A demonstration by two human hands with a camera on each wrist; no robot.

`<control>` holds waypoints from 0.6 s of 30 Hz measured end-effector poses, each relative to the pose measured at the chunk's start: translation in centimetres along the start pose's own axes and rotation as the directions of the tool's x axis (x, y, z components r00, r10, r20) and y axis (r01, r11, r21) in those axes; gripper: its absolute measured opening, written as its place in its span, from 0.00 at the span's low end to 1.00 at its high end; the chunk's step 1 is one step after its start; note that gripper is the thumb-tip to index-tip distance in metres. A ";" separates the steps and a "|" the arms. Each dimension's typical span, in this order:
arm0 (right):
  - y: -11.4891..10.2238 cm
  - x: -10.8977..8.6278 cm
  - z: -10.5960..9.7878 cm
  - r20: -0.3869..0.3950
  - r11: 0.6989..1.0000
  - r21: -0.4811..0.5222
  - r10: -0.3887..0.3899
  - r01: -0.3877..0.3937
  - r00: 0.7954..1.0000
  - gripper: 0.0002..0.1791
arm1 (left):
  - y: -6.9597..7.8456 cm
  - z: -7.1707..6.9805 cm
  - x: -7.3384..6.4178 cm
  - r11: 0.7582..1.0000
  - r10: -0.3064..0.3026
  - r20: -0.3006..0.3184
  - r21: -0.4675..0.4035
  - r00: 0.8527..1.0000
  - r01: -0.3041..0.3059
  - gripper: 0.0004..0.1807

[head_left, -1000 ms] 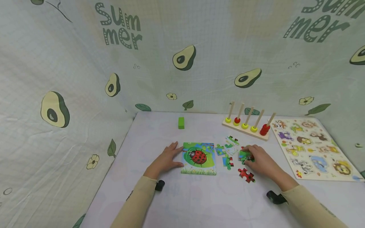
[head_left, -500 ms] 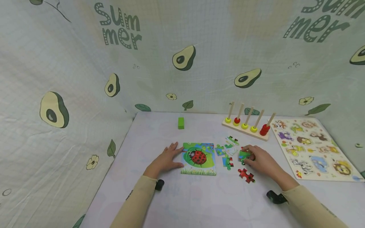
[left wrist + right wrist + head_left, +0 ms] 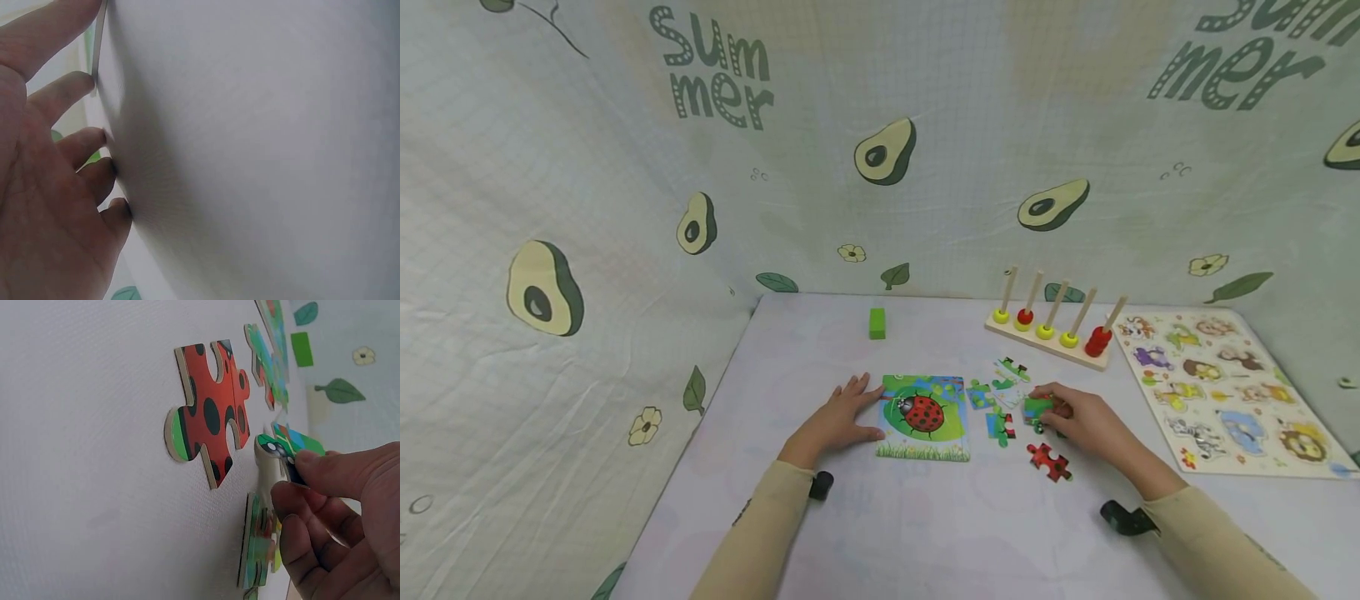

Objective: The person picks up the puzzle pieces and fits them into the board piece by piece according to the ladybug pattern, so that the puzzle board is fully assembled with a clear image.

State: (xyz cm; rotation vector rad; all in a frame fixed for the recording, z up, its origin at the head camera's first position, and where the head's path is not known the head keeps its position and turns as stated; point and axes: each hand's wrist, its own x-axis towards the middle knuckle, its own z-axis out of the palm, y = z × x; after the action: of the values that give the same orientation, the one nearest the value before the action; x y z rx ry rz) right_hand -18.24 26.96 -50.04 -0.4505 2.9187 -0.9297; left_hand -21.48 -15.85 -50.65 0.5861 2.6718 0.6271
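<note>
The square ladybug puzzle board (image 3: 922, 417) lies flat on the table. At its left edge my left hand (image 3: 835, 423) rests with fingers spread, thumb and forefinger touching the edge; the left wrist view shows the fingertips against the tabletop. My right hand (image 3: 1084, 421) pinches a green and blue jigsaw piece (image 3: 289, 445) between thumb and fingers, tilted up off the table. A red jigsaw piece with black spots (image 3: 211, 415) lies flat nearby. Between board and right hand are several loose pieces, among them a blue and green one (image 3: 980, 395). Another green piece (image 3: 253, 540) lies partly behind the right fingers.
A wooden peg stand (image 3: 1047, 337) with yellow and red beads stands at the back right. Beside it lies a wooden animal puzzle board (image 3: 1232, 396). One green block (image 3: 877, 323) is near the back edge. Patterned cloth (image 3: 820, 150) hangs behind the table.
My right hand has raised and tilted the jigsaw piece and shifted it slightly left. The left hand stays at the board's edge.
</note>
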 end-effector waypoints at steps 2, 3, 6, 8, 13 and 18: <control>-0.1 0.0 0.0 0.004 1.000 0.021 0.000 0.000 1.000 0.18 | 0.0 0.0 0.0 1.000 -0.001 0.000 0.001 1.000 0.001 0.45; -0.1 0.1 0.0 0.007 1.000 0.029 0.004 -0.005 1.000 0.18 | 0.1 0.0 0.0 1.000 -0.002 0.001 0.001 1.000 0.002 0.45; -0.3 0.1 0.1 0.010 0.999 0.046 0.019 -0.019 1.000 0.18 | 0.0 0.1 0.0 1.000 -0.005 0.002 0.002 1.000 0.005 0.45; -0.4 0.2 0.1 0.010 0.998 0.059 0.023 -0.023 1.000 0.18 | 0.0 0.1 0.1 1.000 -0.007 0.004 0.004 1.000 0.007 0.45; -0.8 0.7 0.4 0.000 0.996 0.085 0.012 -0.012 1.000 0.18 | 0.0 0.2 0.2 1.000 -0.013 0.008 0.007 1.000 0.013 0.45; -1.4 1.6 0.9 -0.006 0.995 0.100 0.004 -0.003 1.000 0.18 | 0.0 0.1 0.2 1.000 -0.024 0.011 0.014 1.000 0.023 0.45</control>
State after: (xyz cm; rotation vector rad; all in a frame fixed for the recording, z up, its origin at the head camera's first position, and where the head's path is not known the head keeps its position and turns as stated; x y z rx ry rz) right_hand -19.25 24.90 -49.92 -0.4376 2.8608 -1.0722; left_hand -21.63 -15.69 -50.81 0.5594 2.6705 0.5978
